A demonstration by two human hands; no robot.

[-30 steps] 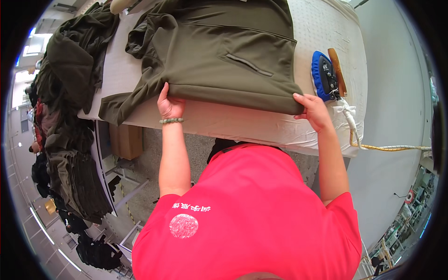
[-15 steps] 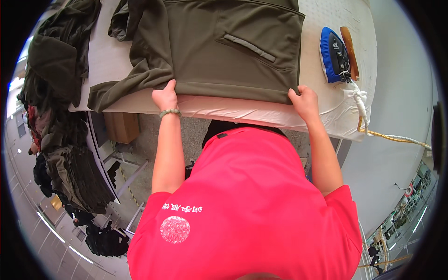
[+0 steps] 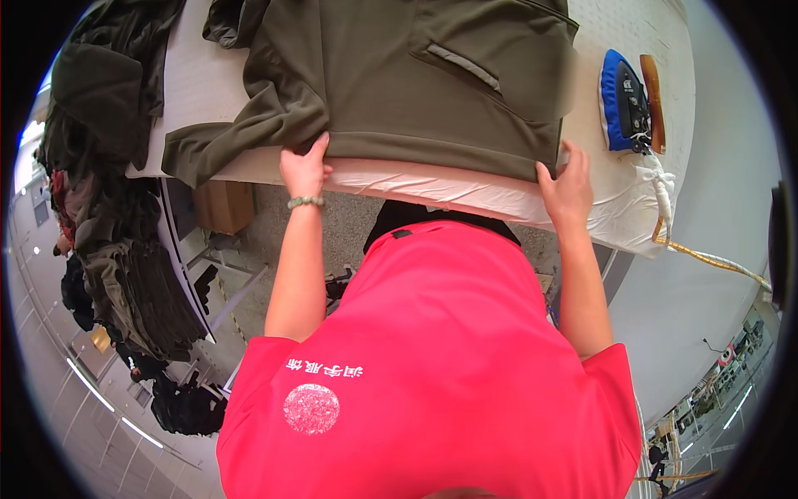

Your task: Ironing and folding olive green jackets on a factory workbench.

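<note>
A dark olive jacket (image 3: 374,83) lies spread on the pale padded ironing table (image 3: 187,87), its hem along the near edge. A slanted pocket with a grey strip shows on its right half. My left hand (image 3: 306,173), with a beaded bracelet at the wrist, is closed on the hem near a folded sleeve (image 3: 208,148). At the hem's right corner, my right hand (image 3: 569,187) has its thumb and fingers apart, with the thumb at the fabric's edge.
An iron (image 3: 623,100) with a blue cover and wooden handle rests at the table's right, its wrapped hose (image 3: 661,195) running off the edge. Dark garments (image 3: 108,104) hang and pile at the left. Beneath the table stands a cardboard box (image 3: 224,206).
My right hand has loosened from the hem corner, its fingers spreading. The left hand stays at the hem with its fingers shifted. The whole view has moved slightly.
</note>
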